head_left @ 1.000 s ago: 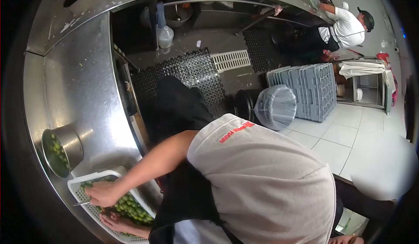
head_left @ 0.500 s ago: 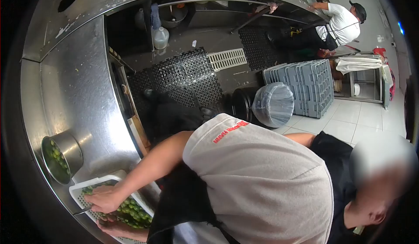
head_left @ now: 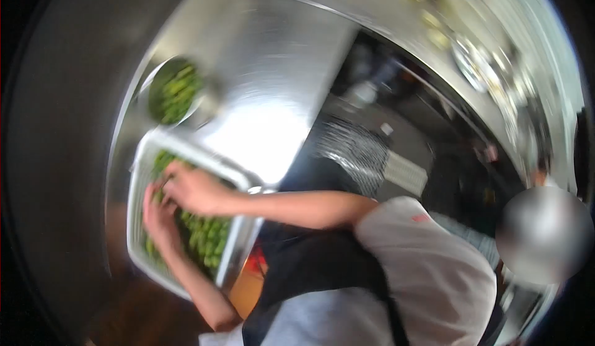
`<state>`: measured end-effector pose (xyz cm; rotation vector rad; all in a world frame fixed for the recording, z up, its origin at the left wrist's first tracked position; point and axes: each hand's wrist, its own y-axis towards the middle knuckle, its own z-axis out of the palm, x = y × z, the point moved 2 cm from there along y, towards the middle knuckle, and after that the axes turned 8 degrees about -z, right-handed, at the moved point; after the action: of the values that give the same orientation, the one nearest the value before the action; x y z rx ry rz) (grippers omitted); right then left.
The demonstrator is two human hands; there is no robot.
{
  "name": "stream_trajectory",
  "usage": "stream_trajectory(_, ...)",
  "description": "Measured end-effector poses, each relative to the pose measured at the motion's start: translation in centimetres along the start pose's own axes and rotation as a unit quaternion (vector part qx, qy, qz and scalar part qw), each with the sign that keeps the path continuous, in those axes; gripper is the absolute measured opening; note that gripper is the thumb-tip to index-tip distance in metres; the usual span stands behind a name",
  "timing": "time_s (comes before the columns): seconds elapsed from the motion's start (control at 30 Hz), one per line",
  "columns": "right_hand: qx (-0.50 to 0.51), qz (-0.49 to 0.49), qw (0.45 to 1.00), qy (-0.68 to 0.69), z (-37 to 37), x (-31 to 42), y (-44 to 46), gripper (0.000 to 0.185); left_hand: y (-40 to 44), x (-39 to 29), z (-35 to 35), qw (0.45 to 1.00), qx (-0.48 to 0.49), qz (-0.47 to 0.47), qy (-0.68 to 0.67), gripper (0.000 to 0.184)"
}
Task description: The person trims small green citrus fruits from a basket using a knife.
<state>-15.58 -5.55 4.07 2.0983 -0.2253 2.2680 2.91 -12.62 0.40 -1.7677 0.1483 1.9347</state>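
Note:
A white perforated plastic basket (head_left: 134, 234) holds many small green limes (head_left: 207, 240). Over the fruit, my right hand (head_left: 195, 188) has its fingers curled together, with a dark bit showing at the fingertips. My left hand (head_left: 162, 213) is just beside it, fingertips pinched close to those of the right. Blur hides what lies between the two hands. Just above the basket in the picture stands a round metal pot (head_left: 147, 101), containing green pieces (head_left: 180, 92).
The pot and basket are on a stainless steel counter (head_left: 266, 67). Black rubber matting (head_left: 353, 151) and a pale floor grate (head_left: 406, 175) lie beyond its edge. A person with a blurred head (head_left: 545, 234) is at the right.
My view has swung, so basket and pot appear larger and further right. My hands have come together over the limes; the thin metal tool earlier at my right hand no longer shows clearly.

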Motion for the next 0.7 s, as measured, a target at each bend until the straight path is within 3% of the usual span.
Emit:
stream_trajectory(0.07,-0.057,-0.087,0.992,-0.069,1.5,-2.6,1.2,0.038,-0.4,-0.7,0.6,0.998,-0.034,-0.015,0.043,0.043)
stream_trajectory(0.1,-0.070,-0.089,0.993,-0.024,2.4,-4.1,1.7,0.034,-0.5,-0.8,0.4,0.997,-0.037,-0.017,0.069,0.040)
stream_trajectory(0.27,-0.018,-0.082,0.995,-0.048,2.8,-2.6,0.9,0.035,-1.5,-2.0,1.0,0.999,-0.008,0.001,-0.040,0.035)
stream_trajectory(0.47,0.037,-0.214,0.972,-0.091,3.4,-2.0,0.8,0.035,-1.2,-1.8,0.3,0.994,0.016,0.000,-0.110,0.036)
stream_trajectory(0.7,0.043,-0.256,0.956,-0.134,3.4,-1.9,0.3,0.038,-1.7,-1.7,0.3,0.994,0.007,-0.007,-0.109,0.035)
